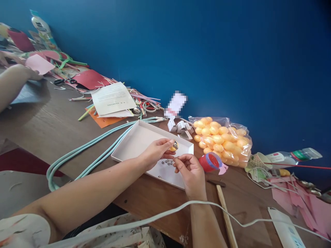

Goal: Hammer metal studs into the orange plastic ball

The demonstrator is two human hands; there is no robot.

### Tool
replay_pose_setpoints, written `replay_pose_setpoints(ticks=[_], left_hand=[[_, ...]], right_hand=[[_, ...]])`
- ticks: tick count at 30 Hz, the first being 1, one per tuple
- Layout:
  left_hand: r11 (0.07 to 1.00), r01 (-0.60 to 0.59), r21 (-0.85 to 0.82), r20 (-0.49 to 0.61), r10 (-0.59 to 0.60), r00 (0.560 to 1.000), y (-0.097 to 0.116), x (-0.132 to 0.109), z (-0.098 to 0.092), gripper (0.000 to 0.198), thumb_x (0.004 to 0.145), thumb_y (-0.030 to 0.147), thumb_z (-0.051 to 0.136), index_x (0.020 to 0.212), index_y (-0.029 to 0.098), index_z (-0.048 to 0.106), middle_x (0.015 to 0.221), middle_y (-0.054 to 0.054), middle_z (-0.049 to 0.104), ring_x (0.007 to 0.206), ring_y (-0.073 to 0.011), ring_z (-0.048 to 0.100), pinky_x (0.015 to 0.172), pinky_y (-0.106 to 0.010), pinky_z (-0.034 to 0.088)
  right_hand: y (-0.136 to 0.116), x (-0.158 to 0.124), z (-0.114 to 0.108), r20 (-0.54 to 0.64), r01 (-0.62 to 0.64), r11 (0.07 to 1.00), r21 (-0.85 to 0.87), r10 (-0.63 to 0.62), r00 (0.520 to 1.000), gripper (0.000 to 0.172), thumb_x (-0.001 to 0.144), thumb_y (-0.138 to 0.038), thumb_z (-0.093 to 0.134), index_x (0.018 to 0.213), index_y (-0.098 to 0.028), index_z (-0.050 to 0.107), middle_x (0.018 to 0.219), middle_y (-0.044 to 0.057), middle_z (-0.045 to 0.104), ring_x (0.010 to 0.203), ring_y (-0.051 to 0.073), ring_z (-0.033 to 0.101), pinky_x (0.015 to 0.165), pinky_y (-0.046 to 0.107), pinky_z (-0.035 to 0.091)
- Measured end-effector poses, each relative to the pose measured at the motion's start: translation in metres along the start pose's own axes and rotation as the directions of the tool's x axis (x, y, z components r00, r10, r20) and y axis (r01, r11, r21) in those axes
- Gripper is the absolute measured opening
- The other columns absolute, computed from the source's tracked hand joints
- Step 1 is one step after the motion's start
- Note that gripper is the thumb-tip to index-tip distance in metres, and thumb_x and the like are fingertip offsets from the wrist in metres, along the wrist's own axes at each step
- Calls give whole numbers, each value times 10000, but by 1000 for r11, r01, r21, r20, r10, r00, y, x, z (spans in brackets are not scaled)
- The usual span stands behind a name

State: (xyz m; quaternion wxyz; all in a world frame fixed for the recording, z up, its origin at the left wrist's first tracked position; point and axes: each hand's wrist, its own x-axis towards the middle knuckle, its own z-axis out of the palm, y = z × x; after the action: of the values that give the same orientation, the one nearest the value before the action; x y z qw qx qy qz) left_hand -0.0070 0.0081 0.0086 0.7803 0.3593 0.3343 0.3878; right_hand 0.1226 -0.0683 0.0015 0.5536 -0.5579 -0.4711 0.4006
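Over a shallow white box lid, my left hand is closed on a small yellow shell-like piece. Shiny metal bits show at its open side. My right hand is just to its right, thumb and fingers pinched together; whatever sits between them is too small or hidden to name. Several small metallic beads lie in the lid between and below the hands. Right of the lid stands a red cup-like roll with a blue rim.
A clear bag of orange-yellow balls lies by the blue wall. Light-blue cords loop to the left. A white cable crosses in front of my right forearm. At far left, another person's arm rests near pink paper.
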Motion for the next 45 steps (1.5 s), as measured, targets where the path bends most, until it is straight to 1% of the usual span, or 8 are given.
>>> replay_pose_setpoints(ticks=[5,12,17,22,30,38,42,45], left_hand=[[997,54,-50,41,-52,998,0,1,-1,239,822,339,636,886,109,623,831,-69,641,685,-104,630,616,-190,520],[967,234,-101,180,-214,960,0,3,-3,266,861,349,569,857,92,637,801,-94,649,659,-109,625,626,-201,525],[990,132,51,157,-139,978,-3,0,-2,365,737,442,700,885,113,646,808,-65,637,667,-108,602,659,-246,517],[987,35,156,171,-62,983,-5,-2,-1,474,667,524,723,899,116,653,816,-61,632,685,-115,582,702,-296,506],[986,31,164,167,-59,984,-3,-3,0,530,622,553,739,895,104,666,773,-54,627,654,-110,577,697,-294,490],[989,48,139,184,-73,980,-6,-2,0,485,672,544,710,890,111,681,801,-61,634,690,-116,584,726,-300,501],[992,79,98,230,-99,968,-7,-1,-2,470,725,546,665,918,119,688,844,-70,642,744,-120,597,747,-280,495],[992,77,96,313,-104,944,-5,0,-4,385,712,440,727,958,146,695,922,-67,653,836,-129,597,811,-274,476]], right_hand=[[2,0,-4,-31,-17,998,62,19,999,175,814,-306,661,961,-212,647,779,-4,660,624,98,572,603,238,481],[1,-2,-4,-70,-12,998,59,16,997,172,807,-328,671,907,-193,636,724,-17,645,555,95,586,571,236,487],[1,2,-5,-140,-42,997,62,50,989,212,764,-365,709,833,-184,625,636,-43,610,496,84,570,511,210,468],[6,6,-8,-124,-77,992,104,89,988,213,751,-361,722,787,-178,619,599,-54,582,487,74,549,517,203,453],[12,7,-11,-96,-116,974,197,137,986,219,729,-359,740,768,-177,625,593,-49,576,492,74,529,503,202,446],[11,6,-11,-98,-122,975,187,142,985,221,741,-367,730,766,-176,623,591,-52,568,482,69,526,500,200,437],[10,5,-12,-121,-108,975,195,133,984,230,758,-384,710,772,-170,626,622,-42,572,487,65,523,502,204,438],[9,5,-13,-138,-99,968,230,133,981,218,781,-385,689,786,-174,634,661,-34,584,508,59,521,496,191,437]])
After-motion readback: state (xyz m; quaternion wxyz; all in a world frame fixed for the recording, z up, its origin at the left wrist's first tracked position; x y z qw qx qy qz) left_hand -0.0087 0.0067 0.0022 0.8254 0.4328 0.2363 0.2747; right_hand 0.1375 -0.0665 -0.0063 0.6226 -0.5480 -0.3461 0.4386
